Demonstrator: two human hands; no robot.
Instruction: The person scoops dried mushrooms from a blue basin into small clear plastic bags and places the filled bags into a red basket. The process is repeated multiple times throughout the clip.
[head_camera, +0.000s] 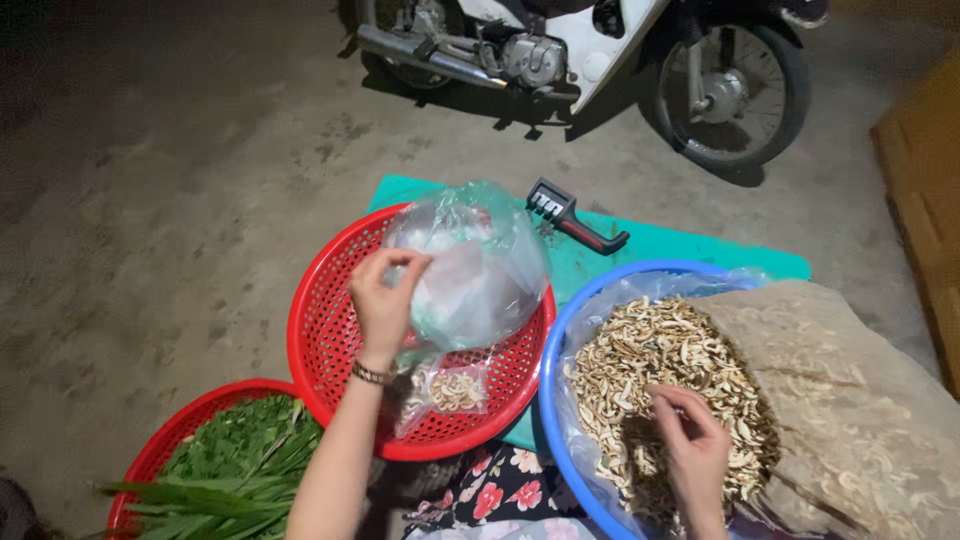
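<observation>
L hand (383, 300) pinches clear plastic bag (470, 265) over red basket (320, 340); R hand (693, 450) fingers curled into dried slices (660, 365).

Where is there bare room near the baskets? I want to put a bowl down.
Bare concrete floor lies left of the red basket, towards the motorbike. The teal mat is free right of the knife sharpener. It is crowded around the blue basin and herb basket.
</observation>
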